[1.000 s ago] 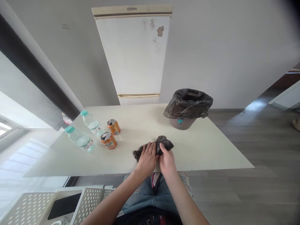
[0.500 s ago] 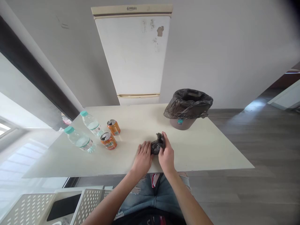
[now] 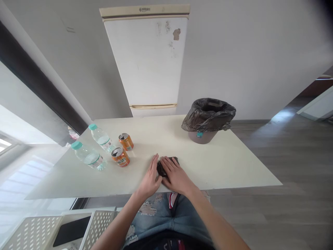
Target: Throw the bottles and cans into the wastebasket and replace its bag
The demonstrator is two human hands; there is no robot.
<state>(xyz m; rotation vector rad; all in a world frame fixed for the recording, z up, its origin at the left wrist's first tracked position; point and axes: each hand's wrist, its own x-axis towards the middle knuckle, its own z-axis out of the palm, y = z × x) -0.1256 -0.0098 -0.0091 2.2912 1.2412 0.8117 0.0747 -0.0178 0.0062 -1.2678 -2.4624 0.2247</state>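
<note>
A small folded black plastic bag (image 3: pixel 161 170) lies on the white table (image 3: pixel 221 166) near its front edge, partly hidden under my fingers. My right hand (image 3: pixel 178 176) rests flat on top of it, fingers stretched out. On its left side stands my left hand (image 3: pixel 149 176), edge down, with the fingers straight and the thumb apart, against the bag's side. Left of my hands are two orange drink cans, a nearer can (image 3: pixel 120 157) and a farther can (image 3: pixel 126 142), both with opened tops.
Two clear bottles with teal caps, a nearer bottle (image 3: pixel 90 158) and a farther bottle (image 3: pixel 102 138), stand left of the cans. A bin (image 3: pixel 202 137) lined with a black bag (image 3: pixel 208 116) stands at the back right. Behind is a white fridge (image 3: pixel 148 62); a white basket (image 3: pixel 39 231) sits lower left.
My right hand has gone from holding the bag's upright end to lying flat on it. The bag is flatter and farther left; my left hand has turned on edge beside it.
</note>
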